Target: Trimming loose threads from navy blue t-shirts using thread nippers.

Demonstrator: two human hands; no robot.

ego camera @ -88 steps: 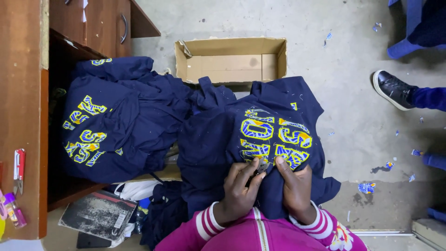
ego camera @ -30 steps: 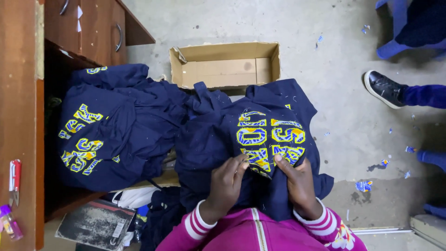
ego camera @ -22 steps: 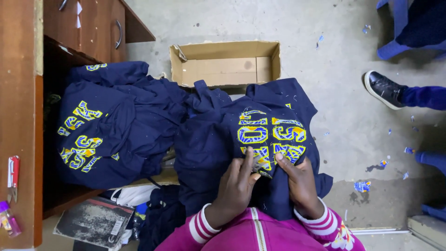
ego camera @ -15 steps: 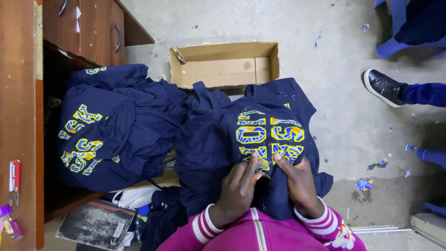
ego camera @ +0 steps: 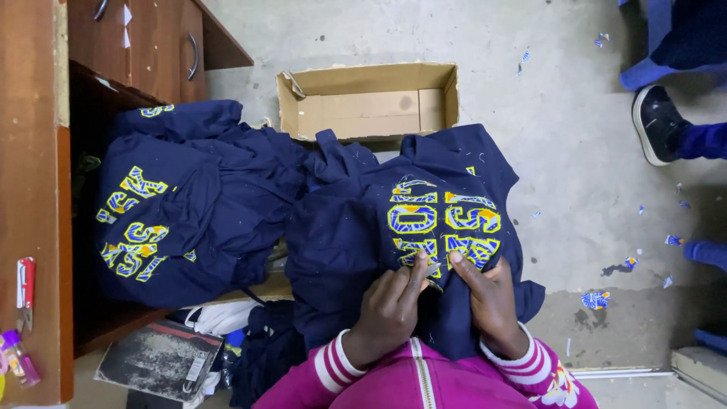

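Observation:
A navy garment (ego camera: 379, 227) with yellow and blue patterned letters (ego camera: 443, 227) lies over my lap. Both hands rest on the lower edge of the lettering. My left hand (ego camera: 388, 304) pinches a small pale tool (ego camera: 430, 268) against the fabric; I cannot tell what kind of tool it is. My right hand (ego camera: 491, 297) grips the cloth just to the right, index finger stretched toward the tool. My sleeves are pink with white stripes.
A heap of similar navy garments (ego camera: 182, 216) lies at the left against a wooden desk (ego camera: 30, 174) with drawers (ego camera: 155, 45). An open cardboard box (ego camera: 367, 102) stands beyond. Another person's shoe (ego camera: 657, 125) is at the right. Fabric scraps (ego camera: 598, 299) dot the concrete floor.
My hands have stayed on the lettering's lower edge with small finger shifts; the left hand edged slightly toward the right hand. The garment has hardly moved.

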